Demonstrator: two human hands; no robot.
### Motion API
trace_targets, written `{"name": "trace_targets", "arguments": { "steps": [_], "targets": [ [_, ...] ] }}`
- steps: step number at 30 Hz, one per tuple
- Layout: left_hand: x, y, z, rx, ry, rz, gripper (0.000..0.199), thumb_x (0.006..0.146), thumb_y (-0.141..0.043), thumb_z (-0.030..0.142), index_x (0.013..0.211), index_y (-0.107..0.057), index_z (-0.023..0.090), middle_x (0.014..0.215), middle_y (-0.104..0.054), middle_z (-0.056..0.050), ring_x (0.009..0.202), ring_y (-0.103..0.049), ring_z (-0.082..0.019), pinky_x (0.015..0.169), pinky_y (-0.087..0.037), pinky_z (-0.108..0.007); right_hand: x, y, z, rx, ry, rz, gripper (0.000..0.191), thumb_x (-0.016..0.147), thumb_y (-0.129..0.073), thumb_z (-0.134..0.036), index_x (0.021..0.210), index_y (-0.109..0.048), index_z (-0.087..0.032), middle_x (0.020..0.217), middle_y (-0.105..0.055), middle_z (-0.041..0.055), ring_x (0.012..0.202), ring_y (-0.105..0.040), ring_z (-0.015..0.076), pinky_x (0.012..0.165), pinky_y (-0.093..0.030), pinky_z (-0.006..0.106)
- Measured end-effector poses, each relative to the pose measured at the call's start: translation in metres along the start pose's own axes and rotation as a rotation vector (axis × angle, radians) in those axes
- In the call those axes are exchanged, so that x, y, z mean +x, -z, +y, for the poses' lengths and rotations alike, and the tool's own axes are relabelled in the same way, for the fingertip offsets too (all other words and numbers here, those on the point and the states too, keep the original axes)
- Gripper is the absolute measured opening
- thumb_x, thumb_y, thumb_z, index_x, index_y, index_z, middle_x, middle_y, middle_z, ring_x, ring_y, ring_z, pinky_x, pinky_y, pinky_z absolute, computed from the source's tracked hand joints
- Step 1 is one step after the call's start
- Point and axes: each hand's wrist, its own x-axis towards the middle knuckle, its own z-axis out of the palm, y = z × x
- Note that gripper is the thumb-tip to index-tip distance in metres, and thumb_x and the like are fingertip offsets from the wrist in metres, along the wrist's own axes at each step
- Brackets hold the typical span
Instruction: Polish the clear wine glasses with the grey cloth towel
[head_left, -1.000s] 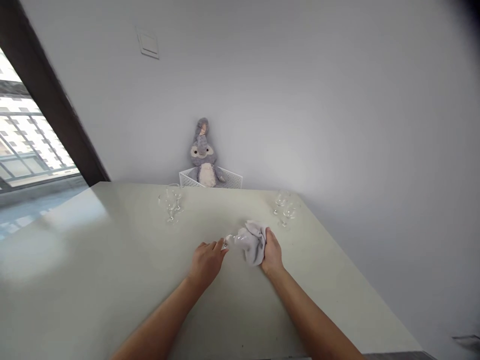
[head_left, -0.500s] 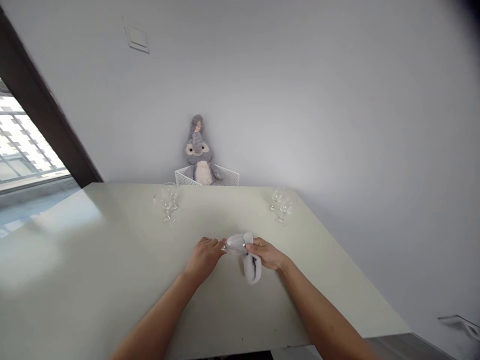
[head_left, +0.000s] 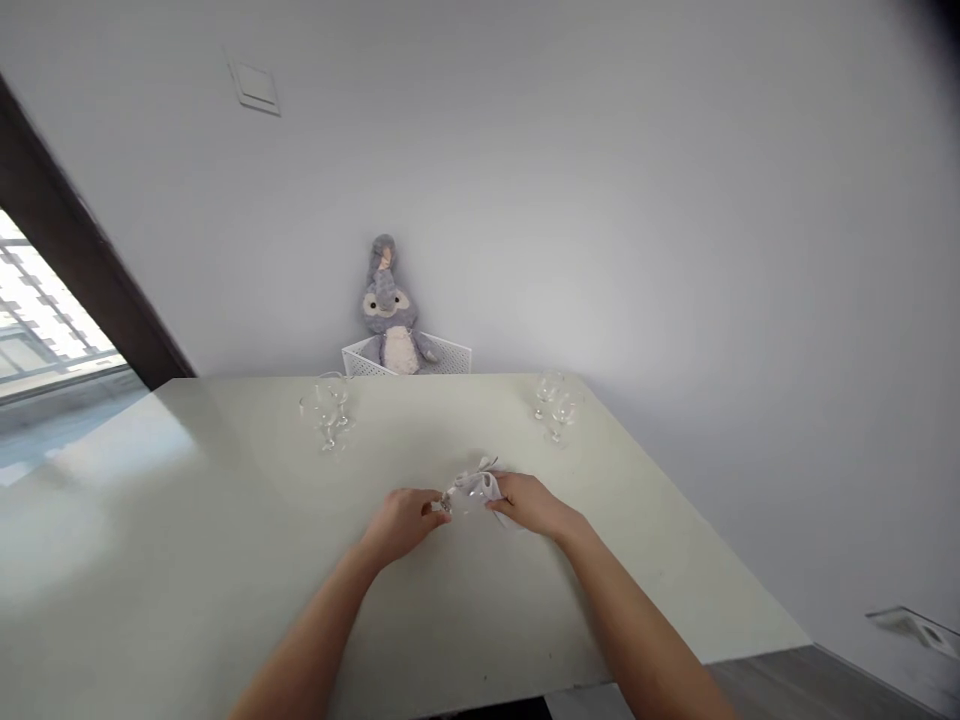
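Over the middle of the pale table (head_left: 247, 560) a clear stemmed glass (head_left: 468, 502) lies sideways between my hands. My left hand (head_left: 405, 518) pinches it by the stem end at its left. At the bowl end, my right hand (head_left: 529, 502) is closed on a white cloth (head_left: 489, 486), which is bunched against the glass and its rim. Part of the cloth is hidden behind the right fingers. Both forearms reach in from the bottom edge of the view.
Clear stemmed glasses (head_left: 327, 412) stand at the back left of the table, and two more glasses (head_left: 559, 408) at the back right. Beyond the far edge, a grey plush toy (head_left: 397, 325) sits in a white perforated basket (head_left: 454, 357) against the wall.
The cloth hung in a loop below my right hand; now it is gathered up around the bowl end. My left hand has turned slightly at the stem. The view has shifted a little.
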Motion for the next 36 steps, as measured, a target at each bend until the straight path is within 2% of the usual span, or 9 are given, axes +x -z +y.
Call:
{"name": "trace_targets", "arguments": {
  "steps": [3, 8, 11, 14, 20, 23, 27, 31, 36],
  "targets": [
    [0.005, 0.001, -0.002, -0.256, 0.131, -0.006, 0.03, 0.072, -0.049, 0.045, 0.063, -0.057, 0.018, 0.046, -0.046, 0.004, 0.044, -0.042, -0.01, 0.047, -0.027, -0.022, 0.0, -0.006, 0.004, -0.173, -0.016, 0.227, 0.036, 0.083, -0.041, -0.019, 0.117, -0.051, -0.025, 0.124, -0.051, 0.0028, 0.098, -0.054, 0.0206, 0.081, -0.041, 0.032],
    [0.015, -0.011, -0.009, -0.53, 0.247, 0.193, 0.038, 0.075, -0.042, 0.049, 0.056, -0.047, 0.016, 0.044, -0.044, 0.004, 0.04, -0.041, -0.009, 0.044, -0.029, -0.021, 0.0, -0.017, -0.004, -0.238, -0.026, 0.572, 0.047, 0.086, -0.034, -0.024, 0.133, -0.033, -0.017, 0.132, -0.043, 0.0074, 0.117, -0.038, 0.0263, 0.094, -0.032, 0.042],
    [0.013, -0.021, -0.009, -0.278, 0.143, 0.182, 0.028, 0.074, -0.045, 0.039, 0.061, -0.055, 0.016, 0.051, -0.055, -0.001, 0.046, -0.05, -0.013, 0.046, -0.033, -0.023, 0.002, -0.027, -0.029, -0.215, 0.185, 0.47, 0.059, 0.082, -0.042, -0.048, 0.133, -0.033, -0.02, 0.132, -0.044, 0.0059, 0.127, -0.02, 0.0304, 0.103, -0.015, 0.048],
    [0.003, -0.03, -0.001, -0.054, 0.012, 0.177, 0.014, 0.068, -0.052, 0.027, 0.064, -0.061, 0.016, 0.064, -0.063, -0.007, 0.06, -0.057, -0.019, 0.055, -0.037, -0.028, 0.007, -0.031, -0.045, -0.18, 0.241, 0.341, 0.044, 0.083, -0.042, -0.046, 0.122, -0.048, -0.027, 0.123, -0.053, 0.0034, 0.123, -0.029, 0.0287, 0.104, -0.007, 0.049],
    [-0.008, -0.038, 0.018, 0.081, -0.095, 0.21, 0.025, 0.079, -0.045, 0.035, 0.091, -0.062, 0.02, 0.062, -0.061, -0.002, 0.059, -0.055, -0.016, 0.059, -0.036, -0.027, 0.015, -0.023, -0.021, 0.494, -0.218, 0.546, 0.044, 0.086, -0.031, -0.046, 0.083, -0.064, -0.018, 0.083, -0.065, 0.0078, 0.078, -0.057, 0.0199, 0.074, -0.041, 0.034],
    [-0.006, -0.045, 0.019, 0.036, -0.019, 0.223, 0.032, 0.081, -0.042, 0.039, 0.102, -0.057, 0.02, 0.06, -0.058, 0.001, 0.056, -0.052, -0.014, 0.054, -0.034, -0.024, 0.021, -0.03, -0.015, 1.026, -0.409, 0.598, 0.044, 0.081, -0.036, -0.053, 0.078, -0.062, -0.017, 0.064, -0.063, 0.0048, 0.061, -0.056, 0.0192, 0.055, -0.041, 0.029],
    [0.0, -0.052, 0.014, -0.061, 0.038, 0.269, 0.039, 0.083, -0.037, 0.029, 0.12, -0.042, 0.019, 0.063, -0.056, 0.002, 0.056, -0.052, -0.014, 0.053, -0.034, -0.024, 0.031, -0.056, -0.029, 1.405, -0.507, 0.738, 0.031, 0.073, -0.05, -0.048, 0.074, -0.058, -0.019, 0.068, -0.063, 0.0039, 0.063, -0.057, 0.0197, 0.053, -0.041, 0.028],
    [0.002, -0.051, 0.011, -0.169, 0.014, 0.365, 0.059, 0.076, -0.043, 0.016, 0.133, -0.026, 0.018, 0.086, -0.058, -0.005, 0.07, -0.055, -0.016, 0.062, -0.042, -0.028, 0.031, -0.078, -0.047, 1.49, -0.345, 0.617, 0.029, 0.075, -0.052, -0.046, 0.082, -0.059, -0.018, 0.082, -0.063, 0.004, 0.076, -0.056, 0.0183, 0.061, -0.042, 0.027],
    [-0.002, -0.055, 0.02, -0.224, -0.082, 0.513, 0.061, 0.075, -0.043, 0.011, 0.133, -0.029, 0.024, 0.11, -0.046, -0.011, 0.092, -0.052, -0.019, 0.079, -0.044, -0.037, 0.027, -0.084, -0.055, 1.345, -0.267, 0.471, 0.029, 0.075, -0.055, -0.044, 0.078, -0.061, -0.016, 0.075, -0.061, 0.0026, 0.072, -0.054, 0.0149, 0.064, -0.04, 0.026]
  ]
}}
